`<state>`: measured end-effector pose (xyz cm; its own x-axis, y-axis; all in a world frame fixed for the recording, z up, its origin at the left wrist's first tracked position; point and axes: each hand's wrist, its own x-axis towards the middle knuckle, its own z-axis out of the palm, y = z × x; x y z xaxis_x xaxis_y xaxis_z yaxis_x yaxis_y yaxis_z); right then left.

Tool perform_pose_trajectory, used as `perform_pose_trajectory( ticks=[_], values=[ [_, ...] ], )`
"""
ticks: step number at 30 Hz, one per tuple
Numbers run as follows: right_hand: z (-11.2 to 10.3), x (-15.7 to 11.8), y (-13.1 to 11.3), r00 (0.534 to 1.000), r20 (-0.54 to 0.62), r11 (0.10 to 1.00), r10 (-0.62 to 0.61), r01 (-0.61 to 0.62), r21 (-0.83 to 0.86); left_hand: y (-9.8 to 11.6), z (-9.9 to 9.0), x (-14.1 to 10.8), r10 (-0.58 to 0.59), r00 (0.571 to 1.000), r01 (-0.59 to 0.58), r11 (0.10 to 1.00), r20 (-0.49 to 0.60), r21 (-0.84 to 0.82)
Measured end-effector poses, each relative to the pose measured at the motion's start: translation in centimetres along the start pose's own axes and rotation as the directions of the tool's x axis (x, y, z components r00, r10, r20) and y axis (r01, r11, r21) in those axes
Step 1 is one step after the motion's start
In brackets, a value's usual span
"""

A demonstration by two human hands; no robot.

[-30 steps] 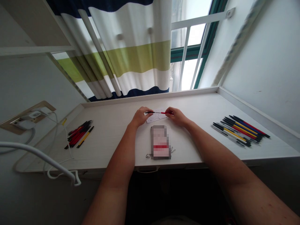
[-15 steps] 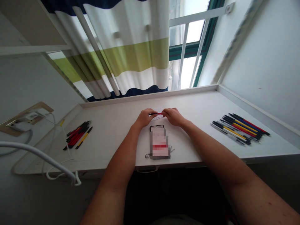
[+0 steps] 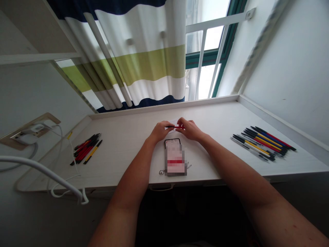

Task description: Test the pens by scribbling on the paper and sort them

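A red pen with a black end [image 3: 177, 127] is held level above a small sheet of paper with marks on it [image 3: 174, 121]. My left hand [image 3: 160, 131] pinches the black end between thumb and fingers. At the pen's red end is my right hand [image 3: 192, 129], its thumb and forefinger parted above and below the pen. Whether any right finger still touches the pen is hard to see. Nearer to me, between my forearms, a phone [image 3: 174, 157] lies face up with a blurred screen.
A pile of mostly red and black pens [image 3: 86, 149] lies at the left. Several pens in mixed colours [image 3: 264, 142] lie side by side at the right. White cables [image 3: 59, 181] hang over the desk's left end. A curtain [image 3: 144, 65] hangs behind the desk [image 3: 123, 133].
My right thumb and forefinger have spread apart at the pen's red end, so more of the red shows. My left hand keeps its grip. The view has shifted slightly.
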<state>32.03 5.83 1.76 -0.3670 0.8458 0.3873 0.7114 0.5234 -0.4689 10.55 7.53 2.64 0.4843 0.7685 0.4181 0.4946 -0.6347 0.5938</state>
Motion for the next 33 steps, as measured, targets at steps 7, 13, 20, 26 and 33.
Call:
perform_pose_trajectory(
  ticks=[7, 13, 20, 26, 33],
  values=[
    [-0.1, 0.0, 0.0, 1.0, 0.02, 1.0, -0.011, 0.012, -0.026, -0.1, 0.1, -0.1, 0.009, 1.0, -0.01, 1.0, -0.013, -0.021],
    [-0.2, -0.1, 0.1, 0.999, 0.046, 0.998, -0.006, 0.009, -0.055, -0.1, 0.1, -0.3, -0.027, 0.999, 0.027, 0.999, -0.022, -0.043],
    [-0.8, 0.1, 0.1, 0.999, 0.041, 0.997, -0.021, 0.024, -0.08, 0.2, 0.0, -0.3, -0.049, 0.999, 0.047, 0.995, -0.024, -0.087],
    [-1.3, -0.2, -0.1, 0.998, 0.067, 0.998, -0.007, 0.011, -0.064, 0.1, -0.1, -0.3, -0.081, 0.994, 0.067, 0.983, -0.077, -0.174],
    [-1.6, -0.4, -0.2, 0.997, 0.045, 0.996, 0.067, -0.065, -0.055, 0.0, 0.5, -0.3, -0.102, 0.993, 0.087, 0.975, -0.066, -0.205]
  ],
)
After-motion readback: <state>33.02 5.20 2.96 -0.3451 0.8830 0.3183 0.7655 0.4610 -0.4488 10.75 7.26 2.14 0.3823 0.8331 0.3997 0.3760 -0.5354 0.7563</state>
